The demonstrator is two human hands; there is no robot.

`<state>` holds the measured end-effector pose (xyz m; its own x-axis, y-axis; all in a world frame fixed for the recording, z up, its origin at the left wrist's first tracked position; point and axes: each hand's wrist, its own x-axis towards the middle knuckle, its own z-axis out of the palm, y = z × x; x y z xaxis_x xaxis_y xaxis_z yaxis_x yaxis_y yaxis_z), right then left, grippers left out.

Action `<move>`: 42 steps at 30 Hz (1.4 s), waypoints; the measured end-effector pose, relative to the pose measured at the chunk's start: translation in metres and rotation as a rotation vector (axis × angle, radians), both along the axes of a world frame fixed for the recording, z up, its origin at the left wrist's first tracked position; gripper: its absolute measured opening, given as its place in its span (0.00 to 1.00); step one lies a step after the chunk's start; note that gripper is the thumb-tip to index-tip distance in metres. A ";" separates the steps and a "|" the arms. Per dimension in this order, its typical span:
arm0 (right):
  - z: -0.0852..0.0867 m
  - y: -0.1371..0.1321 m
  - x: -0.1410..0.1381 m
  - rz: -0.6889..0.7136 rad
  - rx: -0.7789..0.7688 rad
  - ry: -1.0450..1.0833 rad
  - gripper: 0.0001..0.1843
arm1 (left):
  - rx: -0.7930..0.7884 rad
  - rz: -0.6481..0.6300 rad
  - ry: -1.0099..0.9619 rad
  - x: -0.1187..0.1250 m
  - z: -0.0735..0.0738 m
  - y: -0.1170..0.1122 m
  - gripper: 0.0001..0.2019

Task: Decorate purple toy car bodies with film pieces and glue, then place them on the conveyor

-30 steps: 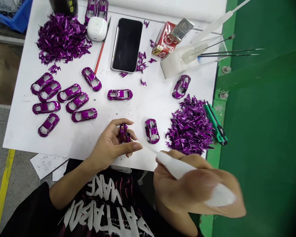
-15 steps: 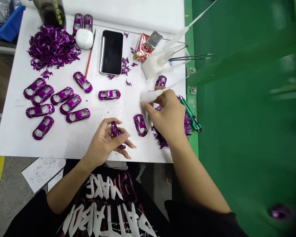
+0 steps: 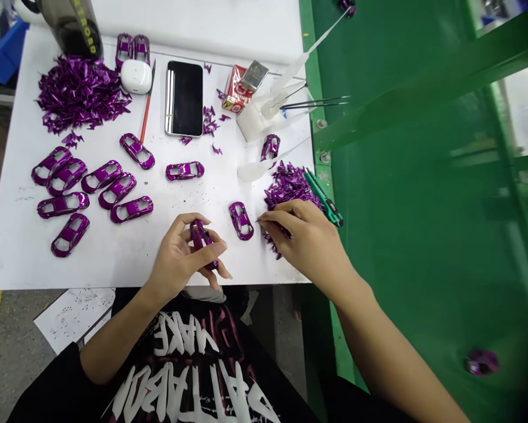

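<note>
The left hand (image 3: 182, 258) holds a shiny purple toy car (image 3: 201, 238) by the white worktop's (image 3: 127, 258) near edge, with open room to its left. The right hand (image 3: 306, 241) is pinched narrow at a spiky purple pile (image 3: 288, 182); I cannot tell if it holds a piece. A green knife (image 3: 323, 197) lies right of the pile.

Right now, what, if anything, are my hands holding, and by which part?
Your left hand holds a purple car shell by its body, thumb across the near half. Whether your right hand at the purple pile pinches anything is unclear.
</note>
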<state>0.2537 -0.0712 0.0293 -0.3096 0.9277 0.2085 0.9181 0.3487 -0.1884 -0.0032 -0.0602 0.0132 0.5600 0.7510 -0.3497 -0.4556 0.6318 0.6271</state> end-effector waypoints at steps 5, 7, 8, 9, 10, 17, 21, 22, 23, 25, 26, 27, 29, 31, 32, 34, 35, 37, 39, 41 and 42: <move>0.016 -0.007 -0.010 -0.155 0.028 0.109 0.06 | 0.034 0.049 0.036 0.003 -0.001 -0.003 0.23; 0.023 -0.019 -0.025 -0.307 0.124 0.179 0.04 | 0.068 0.061 0.033 0.004 -0.002 -0.004 0.25; 0.025 -0.025 -0.036 -0.359 0.178 0.236 0.04 | 0.081 0.064 0.025 0.004 -0.002 -0.005 0.23; 0.026 -0.031 -0.047 -0.385 0.220 0.298 0.04 | 0.087 0.068 0.017 0.004 -0.003 -0.006 0.20; 0.026 -0.035 -0.059 -0.385 0.253 0.357 0.05 | 0.086 0.071 0.012 0.004 -0.003 -0.006 0.18; 0.012 -0.028 -0.117 -0.064 0.336 0.444 0.15 | 0.062 0.140 0.138 0.005 -0.003 -0.008 0.16; 0.005 -0.026 -0.116 -0.001 0.386 0.389 0.16 | 0.085 0.184 0.202 0.008 -0.005 -0.010 0.16; 0.003 -0.026 -0.115 0.018 0.393 0.371 0.16 | 0.092 0.191 0.210 0.009 -0.006 -0.010 0.16; 0.002 -0.027 -0.114 0.037 0.401 0.352 0.17 | 0.099 0.198 0.215 0.009 -0.007 -0.011 0.16; 0.001 -0.028 -0.113 0.070 0.413 0.316 0.19 | 0.107 0.215 0.220 0.010 -0.007 -0.011 0.16; 0.001 -0.029 -0.113 0.075 0.415 0.307 0.20 | 0.103 0.224 0.222 0.011 -0.007 -0.011 0.16; 0.002 -0.030 -0.114 0.067 0.407 0.307 0.21 | 0.092 0.233 0.224 0.011 -0.006 -0.011 0.16; 0.006 -0.032 -0.116 0.005 0.337 0.346 0.20 | 0.060 0.260 0.226 0.013 -0.002 -0.013 0.15; 0.011 -0.035 -0.120 -0.081 0.219 0.446 0.19 | 0.042 0.314 0.223 0.016 0.004 -0.015 0.13; 0.014 -0.037 -0.123 -0.115 0.169 0.487 0.19 | 0.045 0.352 0.221 0.017 0.007 -0.016 0.12; 0.016 -0.040 -0.129 -0.153 0.162 0.490 0.17 | 0.068 0.435 0.228 0.020 0.012 -0.019 0.10; 0.017 -0.042 -0.133 -0.160 0.199 0.453 0.17 | 0.082 0.467 0.238 0.021 0.013 -0.020 0.09; 0.015 -0.045 -0.140 -0.154 0.273 0.361 0.17 | 0.104 0.507 0.262 0.021 0.015 -0.022 0.08; 0.014 -0.047 -0.145 -0.139 0.284 0.340 0.16 | 0.109 0.533 0.277 0.018 0.013 -0.024 0.09; 0.014 -0.046 -0.147 -0.123 0.234 0.396 0.14 | 0.093 0.558 0.286 0.013 0.011 -0.027 0.08; 0.016 -0.046 -0.147 -0.120 0.207 0.439 0.13 | 0.082 0.562 0.285 0.010 0.010 -0.028 0.08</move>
